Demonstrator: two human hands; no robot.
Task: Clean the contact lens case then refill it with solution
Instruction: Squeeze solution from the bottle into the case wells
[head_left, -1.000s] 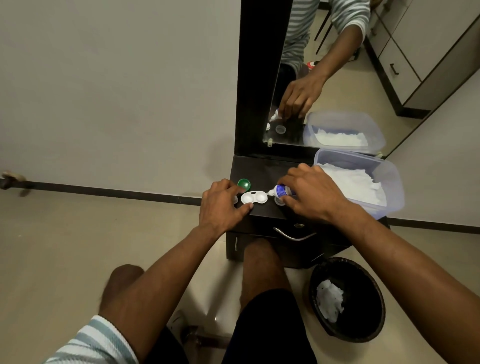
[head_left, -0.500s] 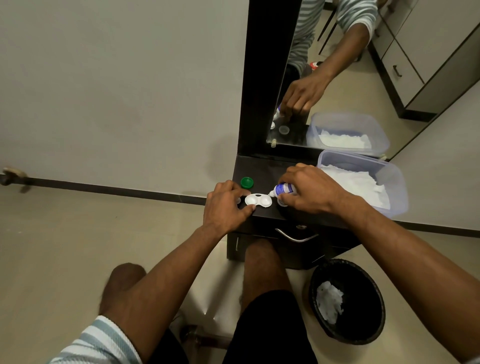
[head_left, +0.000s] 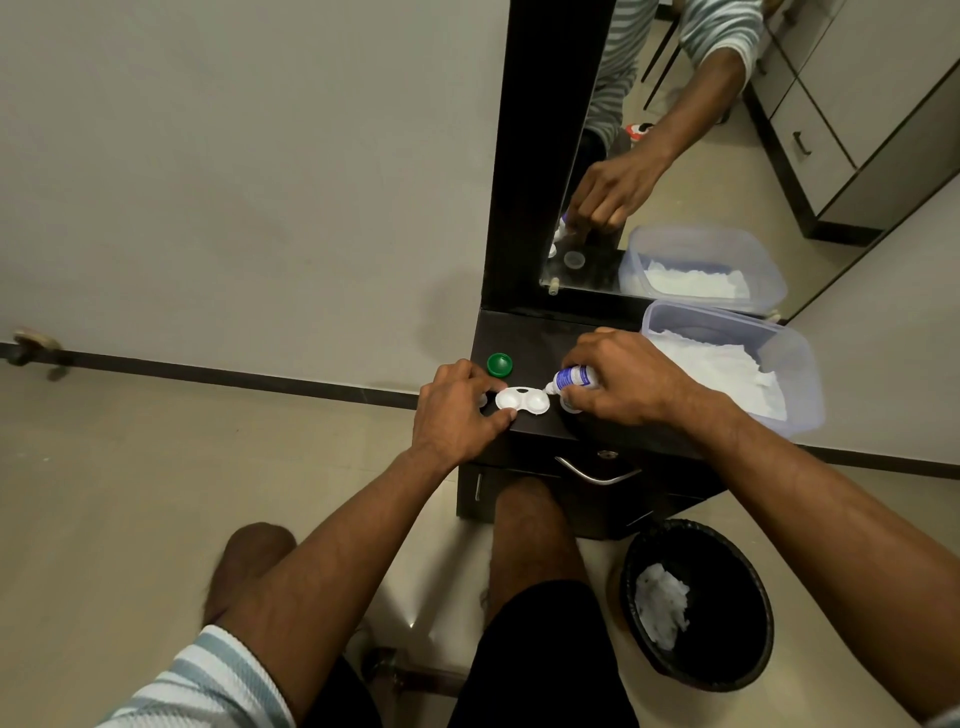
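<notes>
A white two-well contact lens case (head_left: 522, 400) lies open on the dark dresser top (head_left: 535, 343). My left hand (head_left: 457, 410) pinches the case's left end between thumb and fingers. My right hand (head_left: 631, 382) grips a small white solution bottle (head_left: 574, 378) with a blue label, tipped on its side with the nozzle pointing at the case's right well. A green cap (head_left: 500, 364) sits behind the case. A whitish cap (head_left: 570, 406) lies under my right hand, partly hidden.
A clear plastic tub (head_left: 800, 358) of white tissues stands on the dresser's right side. A mirror (head_left: 675, 156) rises behind. A black bin (head_left: 748, 597) with crumpled tissue sits on the floor at right. My knees are below the dresser's drawer handle (head_left: 597, 473).
The bottle nozzle has stayed at the case's right well; both hands keep their holds. Only the camera view has shifted slightly.
</notes>
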